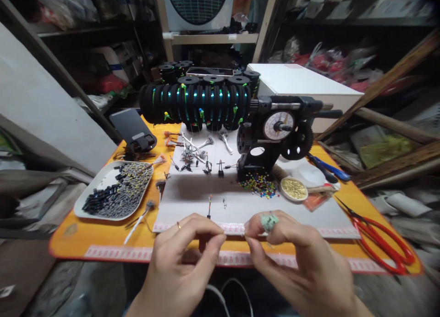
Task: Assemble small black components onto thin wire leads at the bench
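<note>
My left hand point(184, 259) and my right hand point(297, 255) face each other over the front edge of a white board point(185, 197). Thumb and forefinger of each are pinched together, with a small gap between the hands. A fine line seems to run from one pinch to the other, almost too thin to see. A gold ring is on my left hand; pale green wrapping point(269, 222) covers a finger of my right. Just beyond the left fingers stands a slim dark piece with an orange-red tip point(209, 207). A tiny metal fitting point(224, 203) lies on the board.
A winder with a dial point(279, 125) carries black spools point(195, 101). Left is a white tray point(78, 207) of small dark and grey parts. Right are coloured beads point(259, 185), a dish of gold bits point(294, 190), red-handled scissors point(383, 243) and blue-handled pliers point(330, 169).
</note>
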Available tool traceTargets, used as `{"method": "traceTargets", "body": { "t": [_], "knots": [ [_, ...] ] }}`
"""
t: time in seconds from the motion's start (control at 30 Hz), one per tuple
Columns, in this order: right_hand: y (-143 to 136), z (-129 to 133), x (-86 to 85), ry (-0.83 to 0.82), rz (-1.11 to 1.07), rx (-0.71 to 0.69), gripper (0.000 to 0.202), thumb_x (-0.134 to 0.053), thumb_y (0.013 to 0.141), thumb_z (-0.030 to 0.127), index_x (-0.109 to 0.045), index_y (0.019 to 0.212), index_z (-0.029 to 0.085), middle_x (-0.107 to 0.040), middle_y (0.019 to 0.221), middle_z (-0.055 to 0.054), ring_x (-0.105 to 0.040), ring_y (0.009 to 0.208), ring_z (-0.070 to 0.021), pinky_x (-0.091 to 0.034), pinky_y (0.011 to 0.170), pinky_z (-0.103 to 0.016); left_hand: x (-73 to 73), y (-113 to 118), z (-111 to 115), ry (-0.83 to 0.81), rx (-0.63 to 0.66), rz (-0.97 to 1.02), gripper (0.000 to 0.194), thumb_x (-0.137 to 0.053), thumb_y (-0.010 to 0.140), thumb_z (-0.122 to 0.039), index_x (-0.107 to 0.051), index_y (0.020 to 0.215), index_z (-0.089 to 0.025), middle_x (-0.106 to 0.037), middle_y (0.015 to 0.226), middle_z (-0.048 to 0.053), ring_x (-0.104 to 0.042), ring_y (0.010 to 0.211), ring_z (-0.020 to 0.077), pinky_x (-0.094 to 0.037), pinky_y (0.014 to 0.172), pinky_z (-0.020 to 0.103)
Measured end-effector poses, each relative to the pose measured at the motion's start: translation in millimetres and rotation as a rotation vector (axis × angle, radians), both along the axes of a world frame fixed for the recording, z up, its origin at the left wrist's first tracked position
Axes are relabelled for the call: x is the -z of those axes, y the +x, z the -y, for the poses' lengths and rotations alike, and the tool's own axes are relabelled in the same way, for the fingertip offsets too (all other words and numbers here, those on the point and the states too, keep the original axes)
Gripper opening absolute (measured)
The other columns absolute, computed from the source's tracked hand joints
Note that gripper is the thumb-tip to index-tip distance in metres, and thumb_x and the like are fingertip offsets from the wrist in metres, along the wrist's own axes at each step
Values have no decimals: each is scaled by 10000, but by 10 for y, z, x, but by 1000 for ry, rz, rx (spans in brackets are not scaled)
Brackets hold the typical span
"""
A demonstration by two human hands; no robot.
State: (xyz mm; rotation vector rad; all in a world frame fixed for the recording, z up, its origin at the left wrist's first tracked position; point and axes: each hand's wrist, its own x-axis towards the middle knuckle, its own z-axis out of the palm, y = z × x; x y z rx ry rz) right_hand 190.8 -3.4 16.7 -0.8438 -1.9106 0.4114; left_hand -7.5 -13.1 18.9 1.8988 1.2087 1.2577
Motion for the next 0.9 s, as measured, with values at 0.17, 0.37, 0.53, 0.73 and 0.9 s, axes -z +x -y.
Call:
{"method": "traceTargets", "body": {
  "t": [0.17, 0.37, 0.53, 0.73, 0.9],
  "knots": [
    [-67, -67, -71, 180, 510, -12, 173, -443, 939, 19, -536, 901, 160, -616, 739, -67, -605, 713, -216, -551, 605, -346, -9, 84, -84, 142, 15, -257, 178, -533, 904, -8, -602, 904, -172, -658, 780, 17, -635, 691, 134, -501, 638, 234],
    [-18, -120, -122, 65, 347, -68, 157, -488, 942, 29, -507, 973, 181, -643, 845, -56, -627, 771, -186, -547, 662, -304, -46, 98, -95, 54, 58, -171, 176, -546, 911, -13, -615, 899, -174, -673, 799, 12, -652, 711, 125, -500, 655, 224],
    [11, -142, -144, 4, 152, -161, 245, -539, 902, -2, -480, 1014, 208, -678, 921, -50, -692, 969, -181, -594, 803, -275, -92, 69, -82, -9, 37, -55, 167, -618, 888, -31, -659, 858, -190, -714, 783, -15, -676, 708, 104, -507, 666, 191],
    [97, -85, -66, -104, 70, -199, 273, -583, 885, -21, -496, 965, 226, -720, 1066, -39, -714, 1071, -146, -593, 928, -233, -78, 49, -63, 0, 21, 51, 199, -651, 867, -27, -684, 869, -223, -748, 801, -42, -706, 737, 99, -526, 705, 181],
    [145, -111, -77, -29, 172, -249, 217, -587, 879, 10, -547, 908, 222, -734, 912, -44, -692, 1145, -243, -646, 863, -334, -73, 35, -25, -88, 22, 70, 187, -636, 883, -53, -676, 871, -235, -738, 810, -43, -696, 741, 103, -523, 684, 190]
  ]
}}
